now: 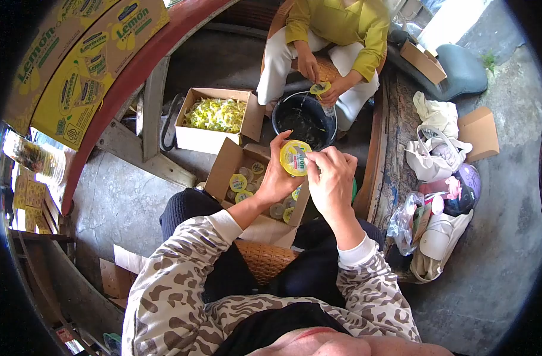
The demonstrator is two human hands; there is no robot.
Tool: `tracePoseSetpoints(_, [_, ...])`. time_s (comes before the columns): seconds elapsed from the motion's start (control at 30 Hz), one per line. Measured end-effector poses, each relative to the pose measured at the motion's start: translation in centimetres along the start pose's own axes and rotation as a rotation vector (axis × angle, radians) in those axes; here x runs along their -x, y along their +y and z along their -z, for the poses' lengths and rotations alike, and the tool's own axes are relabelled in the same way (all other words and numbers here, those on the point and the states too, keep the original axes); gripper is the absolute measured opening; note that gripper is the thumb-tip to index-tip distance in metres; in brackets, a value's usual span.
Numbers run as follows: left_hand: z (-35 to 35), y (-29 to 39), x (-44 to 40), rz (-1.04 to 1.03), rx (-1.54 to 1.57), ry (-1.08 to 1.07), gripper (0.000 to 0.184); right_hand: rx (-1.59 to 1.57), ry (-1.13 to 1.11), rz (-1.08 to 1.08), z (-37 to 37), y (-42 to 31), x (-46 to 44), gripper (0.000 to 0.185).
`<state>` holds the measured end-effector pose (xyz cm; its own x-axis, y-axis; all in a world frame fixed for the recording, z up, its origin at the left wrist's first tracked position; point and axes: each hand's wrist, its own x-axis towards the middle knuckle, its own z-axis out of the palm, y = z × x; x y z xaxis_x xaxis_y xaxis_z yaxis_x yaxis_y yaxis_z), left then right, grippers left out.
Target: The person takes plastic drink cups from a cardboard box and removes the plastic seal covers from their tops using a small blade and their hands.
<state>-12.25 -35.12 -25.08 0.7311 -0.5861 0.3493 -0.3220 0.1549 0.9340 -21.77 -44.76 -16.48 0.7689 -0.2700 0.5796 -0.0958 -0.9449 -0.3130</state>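
Note:
My left hand grips a plastic drink cup with a yellow printed foil lid that reads "Lemon", its lid turned up toward me. At the lid's right edge, my right hand pinches with thumb and fingers. Whether the foil is lifted there I cannot tell. Below my hands an open cardboard box holds several cups, some with yellow lids. Just beyond the held cup stands a dark bucket with dark contents.
Across from me a seated person in a yellow-green top holds another cup above the bucket. A carton full of yellow-white strips stands left of it. Printed lemon drink cartons are stacked upper left. Bags lie on the right.

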Motion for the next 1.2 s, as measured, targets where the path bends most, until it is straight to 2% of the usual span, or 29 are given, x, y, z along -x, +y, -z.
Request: tracePoseSetpoints(1.2, [-0.6, 0.3, 0.9, -0.056, -0.009, 0.008, 0.097, 0.129, -0.155, -0.02, 0.3, -1.4, 0.0, 0.011])
